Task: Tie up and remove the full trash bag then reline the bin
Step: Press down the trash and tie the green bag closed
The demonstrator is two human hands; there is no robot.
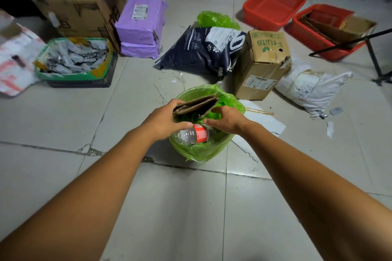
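A small bin lined with a green trash bag (pixel 199 150) stands on the tiled floor in the middle of the view. Folded corrugated cardboard (pixel 197 106) sticks out of its top, and a clear plastic bottle with a red label (pixel 194 134) lies at the near rim. My left hand (pixel 164 122) grips the left end of the cardboard, thumb near the bottle. Over the right rim, my right hand (pixel 226 119) has its fingers spread, touching the cardboard's right end and the bag. A second crumpled green bag (pixel 216 19) lies on the floor farther back.
Behind the bin lie a dark printed sack (pixel 203 51) and a "Fruits" cardboard box (pixel 261 63). Purple parcels (pixel 140 25), a green crate of packets (pixel 74 59), two red tubs (pixel 273 5), a white sack (pixel 311 89) and a black stand leg (pixel 375 63) ring the floor.
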